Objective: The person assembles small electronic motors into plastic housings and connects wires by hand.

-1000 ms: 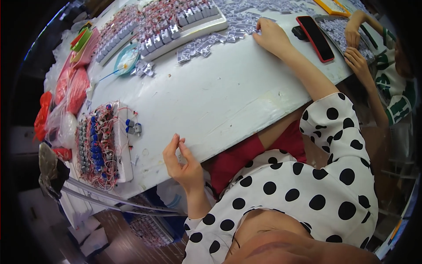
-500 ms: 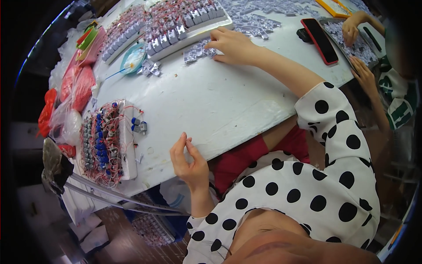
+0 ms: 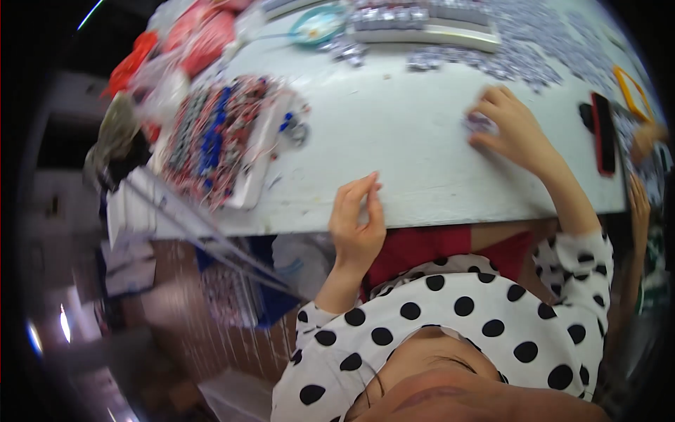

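My right hand (image 3: pixel 515 130) is over the table, its fingers curled round a small cluster of shiny grey parts (image 3: pixel 481 125). Motion blur hides how firmly they are held. By the table's front edge is my left hand (image 3: pixel 357 224), its thumb and fingertips drawn together in a pinch; anything between the tips is too small to make out. Beyond my right hand lies a spread of similar grey parts (image 3: pixel 520 63). A white foam tray (image 3: pixel 261 158) to the left holds rows of small motors with red wires, some with blue ends. Beside it sit a few loose motors (image 3: pixel 297 132).
A white tray (image 3: pixel 450 34) of grey parts and a teal dish (image 3: pixel 318 27) stand at the back. Red and clear plastic bags (image 3: pixel 207 42) crowd the far left. At right are a phone (image 3: pixel 602 133) and a co-worker's hand (image 3: pixel 640 204). A metal arm (image 3: pixel 190 218) crosses the front left corner.
My right hand has left the pile of grey parts and come nearer across the table, with some parts at its fingers. My left hand keeps its pinched shape. The view has turned.
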The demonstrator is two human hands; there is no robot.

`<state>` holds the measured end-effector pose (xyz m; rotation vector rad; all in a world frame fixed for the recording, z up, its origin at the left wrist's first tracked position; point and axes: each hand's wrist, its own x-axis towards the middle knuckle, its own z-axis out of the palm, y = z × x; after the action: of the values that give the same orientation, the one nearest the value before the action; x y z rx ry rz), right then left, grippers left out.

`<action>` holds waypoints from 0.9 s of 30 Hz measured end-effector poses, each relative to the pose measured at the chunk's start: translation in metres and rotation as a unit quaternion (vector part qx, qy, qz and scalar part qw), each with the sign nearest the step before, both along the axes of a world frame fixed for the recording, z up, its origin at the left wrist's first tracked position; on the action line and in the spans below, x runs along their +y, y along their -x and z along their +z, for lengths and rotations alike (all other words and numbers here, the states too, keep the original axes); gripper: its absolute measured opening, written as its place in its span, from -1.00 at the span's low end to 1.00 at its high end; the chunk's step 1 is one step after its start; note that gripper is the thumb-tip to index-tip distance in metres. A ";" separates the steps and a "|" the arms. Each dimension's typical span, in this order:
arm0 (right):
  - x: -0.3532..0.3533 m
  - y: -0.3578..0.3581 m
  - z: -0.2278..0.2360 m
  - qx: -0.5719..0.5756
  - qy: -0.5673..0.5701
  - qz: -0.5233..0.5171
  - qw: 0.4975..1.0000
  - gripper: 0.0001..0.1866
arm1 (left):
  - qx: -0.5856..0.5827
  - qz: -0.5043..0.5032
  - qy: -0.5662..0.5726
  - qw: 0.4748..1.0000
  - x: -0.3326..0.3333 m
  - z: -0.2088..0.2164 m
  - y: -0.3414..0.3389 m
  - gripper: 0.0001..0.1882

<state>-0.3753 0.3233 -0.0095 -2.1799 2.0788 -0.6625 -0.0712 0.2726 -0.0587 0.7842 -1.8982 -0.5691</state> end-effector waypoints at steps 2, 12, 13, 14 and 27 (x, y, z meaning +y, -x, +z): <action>0.026 -0.017 0.005 -0.032 -0.011 -0.008 0.999 -0.65 | 0.046 -0.025 -0.035 0.998 -0.006 0.002 -0.013 -0.67; 0.060 -0.050 0.002 -0.068 0.071 0.005 0.995 -0.53 | -0.005 0.137 0.011 0.991 -0.125 0.058 -0.105 -0.76; 0.058 -0.057 0.002 -0.074 0.070 0.003 0.995 -0.53 | 0.007 0.145 -0.018 0.989 -0.133 0.062 -0.106 -0.76; 0.055 -0.065 0.002 -0.083 0.064 0.049 0.993 -0.53 | 0.001 0.143 -0.019 0.990 -0.139 0.066 -0.104 -0.76; -0.055 -0.177 -0.025 -0.099 0.111 0.219 0.964 -0.72 | -0.477 -0.014 0.293 0.829 -0.230 0.102 -0.058 -0.79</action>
<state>-0.1978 0.2678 -0.0340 -2.4499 1.4165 -1.0437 -0.0136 0.0430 0.0436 0.6592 -2.7737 0.5300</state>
